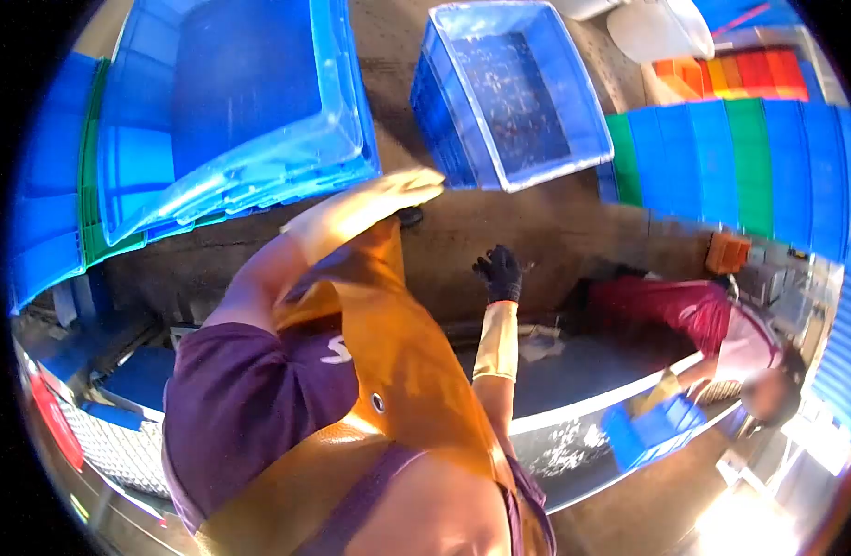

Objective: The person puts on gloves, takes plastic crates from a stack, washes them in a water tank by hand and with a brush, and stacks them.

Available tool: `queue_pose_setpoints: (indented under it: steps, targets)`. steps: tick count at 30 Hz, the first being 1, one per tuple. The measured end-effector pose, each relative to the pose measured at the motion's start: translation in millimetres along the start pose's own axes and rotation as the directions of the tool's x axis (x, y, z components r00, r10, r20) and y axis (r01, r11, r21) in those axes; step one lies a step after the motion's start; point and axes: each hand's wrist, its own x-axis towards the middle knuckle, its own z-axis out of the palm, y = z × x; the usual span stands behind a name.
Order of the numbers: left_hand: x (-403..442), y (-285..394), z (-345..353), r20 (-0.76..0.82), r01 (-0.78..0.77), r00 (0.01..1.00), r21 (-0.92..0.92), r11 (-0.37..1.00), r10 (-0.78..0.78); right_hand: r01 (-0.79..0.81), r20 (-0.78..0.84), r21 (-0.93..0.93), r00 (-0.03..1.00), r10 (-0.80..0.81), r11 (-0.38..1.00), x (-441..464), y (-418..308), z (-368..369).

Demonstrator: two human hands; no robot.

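Note:
My left hand [402, 193], in a pale yellow glove, reaches forward with its fingers stretched out and close together. Nothing shows in it. It is nearest to the front corner of a stack of large blue crates [337, 139]; I cannot tell whether it touches them. A single blue crate stack [527, 178] with an open top stands just beyond its fingertips. My right hand [501, 275] wears a dark glove over a yellow cuff. Its fingers are apart and partly bent, over the brown floor [555, 222], with no object visible in them.
At the right, a person [671, 310] in dark red leans over a long water-filled trough [546, 412] beside a blue basket [662, 431]. Blue and green stacked crates [713, 167] stand behind. White tubs [662, 32] and orange crates [755, 76] are at the upper right.

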Motion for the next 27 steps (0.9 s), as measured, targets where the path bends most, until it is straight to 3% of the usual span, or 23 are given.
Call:
queue_pose_setpoints:
  steps: [1,2,3,4,6,7,8,9,11,12,13,15,16,17,18,19,20,23,24,25,26,27]
  targets:
    - [-30,-39,-9,0.046,0.079,0.996,0.051,0.996,-0.082,0.003,-0.023,0.023,1.000,-0.002,1.000,1,34,-31]
    - [-66,-43,-14,-0.016,0.107,0.994,0.188,0.976,-0.106,0.248,0.164,-0.504,0.968,-0.190,0.827,8,72,-61]
    - [-100,-41,-12,-0.083,0.138,0.990,0.321,0.937,-0.117,0.254,0.250,-0.921,0.967,-0.051,0.296,-19,60,-39]
    - [-125,-36,-12,-0.065,0.138,0.990,0.335,0.932,-0.123,0.339,0.330,-0.864,0.940,0.090,-0.372,-49,44,-12]
    - [-163,-18,-12,-0.409,0.100,0.897,-0.178,0.979,-0.166,0.385,0.389,-0.863,0.920,0.056,-0.329,-65,67,-16]
    - [-173,-3,-16,-0.553,-0.010,0.826,-0.205,0.979,-0.107,0.441,0.454,-0.845,0.890,0.028,-0.304,-68,79,-17]
    - [-186,2,-48,-0.438,-0.221,0.881,-0.047,0.974,0.179,0.475,0.501,-0.836,0.865,-0.031,-0.275,-64,90,-16]
    - [-195,32,-30,-0.677,-0.400,0.626,0.149,0.904,0.388,0.510,0.545,-0.823,0.834,-0.090,-0.251,-60,101,-16]
    - [-199,98,-18,-0.835,-0.700,0.365,0.046,0.713,0.412,0.515,0.516,-0.824,0.854,0.061,-0.238,-27,107,-5]
    - [-203,108,-19,-0.805,-0.711,0.398,0.033,0.703,0.440,0.602,0.627,-0.769,0.776,-0.065,-0.215,-24,104,4]
    - [-207,114,-19,-0.775,-0.723,0.421,0.026,0.690,0.471,0.617,0.644,-0.755,0.762,-0.074,-0.222,-15,97,16]
    - [-204,126,7,-0.829,-0.743,0.463,-0.170,0.648,0.314,0.622,0.662,-0.730,0.747,-0.064,-0.283,7,86,45]
    - [-207,133,16,-0.804,-0.738,0.533,-0.291,0.608,0.262,0.640,0.681,-0.713,0.730,-0.065,-0.287,10,83,53]
    - [-207,133,17,-0.759,-0.733,0.594,-0.373,0.569,0.267,0.593,0.563,-0.786,0.804,-0.192,0.177,12,79,61]
    - [-205,136,18,-0.768,-0.749,0.614,-0.494,0.442,0.182,0.453,0.402,-0.649,0.886,-0.230,0.612,14,76,66]
    - [-201,140,19,-0.757,-0.746,0.646,-0.596,0.297,0.102,0.248,0.241,-0.332,0.955,-0.172,0.910,16,73,68]
    - [-199,139,14,-0.757,-0.751,0.641,-0.586,0.304,0.124,0.197,0.210,-0.249,0.967,-0.145,0.948,7,63,72]
    - [-193,103,-14,-0.729,-0.758,0.634,-0.519,0.395,0.258,0.183,0.134,-0.183,0.978,-0.159,0.966,-9,66,51]
    - [-190,84,-31,-0.643,-0.751,0.656,-0.606,0.262,0.395,0.162,0.119,-0.188,0.983,-0.142,0.969,-12,71,38]
    - [-186,86,-34,-0.654,-0.758,0.651,-0.588,0.282,0.386,0.171,0.125,-0.235,0.982,-0.145,0.957,-11,78,24]
    - [-183,98,-24,-0.767,-0.776,0.591,-0.455,0.436,0.250,0.328,0.254,-0.534,0.941,-0.222,0.780,-5,89,4]
    - [-178,107,-19,-0.845,-0.735,0.515,-0.348,0.582,0.146,0.511,0.425,-0.821,0.844,-0.327,0.253,0,100,-13]
